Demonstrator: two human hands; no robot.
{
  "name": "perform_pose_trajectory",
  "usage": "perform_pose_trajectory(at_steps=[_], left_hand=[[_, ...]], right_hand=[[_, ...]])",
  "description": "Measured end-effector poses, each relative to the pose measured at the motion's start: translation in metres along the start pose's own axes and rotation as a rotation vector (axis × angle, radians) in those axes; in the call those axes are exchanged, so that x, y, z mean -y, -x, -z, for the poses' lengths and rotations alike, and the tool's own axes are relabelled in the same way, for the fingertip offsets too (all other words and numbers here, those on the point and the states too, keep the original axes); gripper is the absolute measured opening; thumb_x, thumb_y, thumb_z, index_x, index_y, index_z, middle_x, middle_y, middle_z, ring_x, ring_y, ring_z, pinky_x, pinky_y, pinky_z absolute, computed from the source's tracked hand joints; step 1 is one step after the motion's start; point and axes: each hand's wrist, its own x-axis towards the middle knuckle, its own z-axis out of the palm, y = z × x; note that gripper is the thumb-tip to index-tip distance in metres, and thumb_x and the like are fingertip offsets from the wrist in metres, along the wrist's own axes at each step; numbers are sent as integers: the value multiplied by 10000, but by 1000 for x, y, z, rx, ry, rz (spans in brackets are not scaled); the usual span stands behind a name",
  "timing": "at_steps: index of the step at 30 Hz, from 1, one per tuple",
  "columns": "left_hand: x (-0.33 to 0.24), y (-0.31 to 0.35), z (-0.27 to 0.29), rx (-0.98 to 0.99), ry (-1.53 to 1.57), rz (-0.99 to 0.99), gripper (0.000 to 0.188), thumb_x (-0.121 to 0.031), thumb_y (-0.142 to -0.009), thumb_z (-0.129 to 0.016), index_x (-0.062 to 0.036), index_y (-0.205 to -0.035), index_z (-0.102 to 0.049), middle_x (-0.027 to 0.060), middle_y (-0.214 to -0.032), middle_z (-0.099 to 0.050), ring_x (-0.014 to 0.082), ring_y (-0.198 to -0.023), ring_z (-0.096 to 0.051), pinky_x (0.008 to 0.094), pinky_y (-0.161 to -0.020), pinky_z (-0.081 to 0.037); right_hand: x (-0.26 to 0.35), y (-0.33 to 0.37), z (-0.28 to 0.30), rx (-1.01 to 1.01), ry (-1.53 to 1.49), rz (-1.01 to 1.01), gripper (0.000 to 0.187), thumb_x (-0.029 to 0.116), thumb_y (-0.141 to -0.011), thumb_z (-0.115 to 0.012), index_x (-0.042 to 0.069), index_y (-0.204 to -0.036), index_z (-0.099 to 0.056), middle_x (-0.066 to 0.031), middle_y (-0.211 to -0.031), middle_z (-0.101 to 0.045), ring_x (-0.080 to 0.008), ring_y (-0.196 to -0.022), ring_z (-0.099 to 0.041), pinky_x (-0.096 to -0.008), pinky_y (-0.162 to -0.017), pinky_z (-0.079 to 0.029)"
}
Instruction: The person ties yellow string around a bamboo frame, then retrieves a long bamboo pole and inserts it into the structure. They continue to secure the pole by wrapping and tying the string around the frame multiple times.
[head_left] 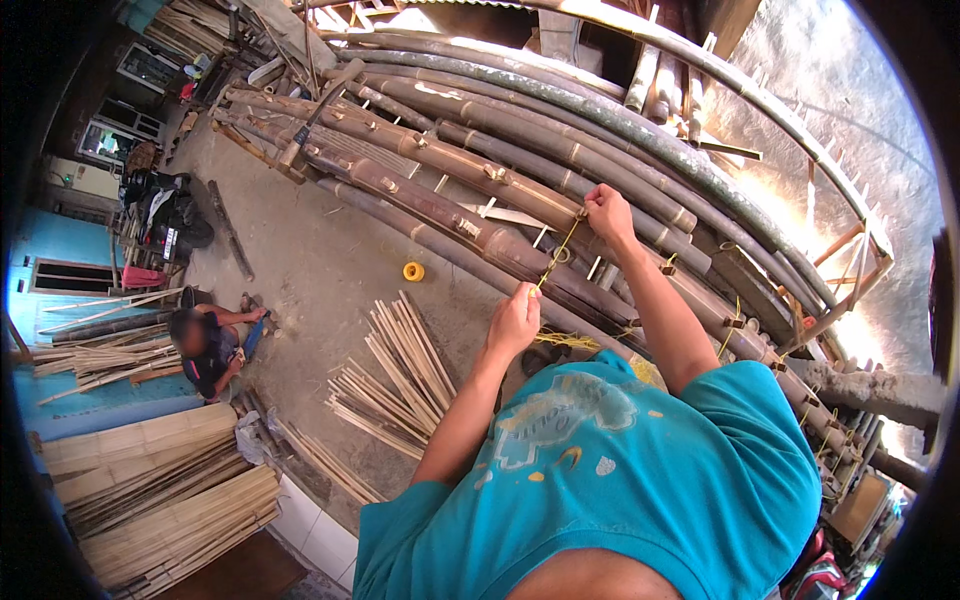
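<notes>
Thin yellow cord (pixel 567 244) is drawn straight between both hands, above two round bamboo poles. The left hand (pixel 514 320) is clenched on its lower end; the right hand (pixel 608 213) pinches the upper end at the lighter brown pole (pixel 455 160), whose surface carries raised knobs. The darker pole (pixel 490 240) is smooth and ringed at its joints. Slim pale crosspieces (pixel 487 208) span the gap between them. On the rough grey floor (pixel 310 280): flat, straight-edged bamboo slats (pixel 400 360), fanned loosely, and a ring-shaped yellow roll (pixel 413 271).
</notes>
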Motion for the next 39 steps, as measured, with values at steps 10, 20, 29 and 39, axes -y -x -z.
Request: perform_pose_trajectory(at_steps=[10, 20, 29, 39], left_hand=[[77, 8, -30, -367, 475, 302, 240, -251, -1040, -394, -48, -1020, -519, 133, -794, -611, 268, -690, -622, 405, -661, -521], [29, 17, 83, -163, 1062, 386, 194, -243, -1040, -408, -94, -1080, -526, -32, -717, -430, 64, -585, -387, 254, -569, -434], [68, 12, 166, 85, 1073, 327, 137, -203, -1025, -397, -136, -1078, -503, -40, -749, -382, 67, -641, -355, 243, -586, -368], [109, -8, 196, 307, 866, 344, 160, -228, -1013, -425, -120, -1001, -543, -21, -773, -501, 81, -623, -467, 258, -573, -435]], right_hand=[[-8, -8, 9, 130, -250, 159, 198, 149, -884, -621, 11, -1026, -623, -73, -819, -647, -123, -715, -578, -286, -649, -475], [184, 107, -2, 409, -156, 885, 188, 105, -819, -692, 67, -1003, -674, -158, -943, -620, -320, -877, -642, -378, -751, -531], [244, 151, -83, 372, -67, 903, 120, 119, -806, -705, 43, -890, -664, -139, -853, -667, -333, -778, -674, -404, -640, -548], [234, 169, -117, 129, 72, 830, 66, 155, -808, -659, 110, -847, -629, -102, -842, -623, -315, -754, -642, -405, -604, -535]])
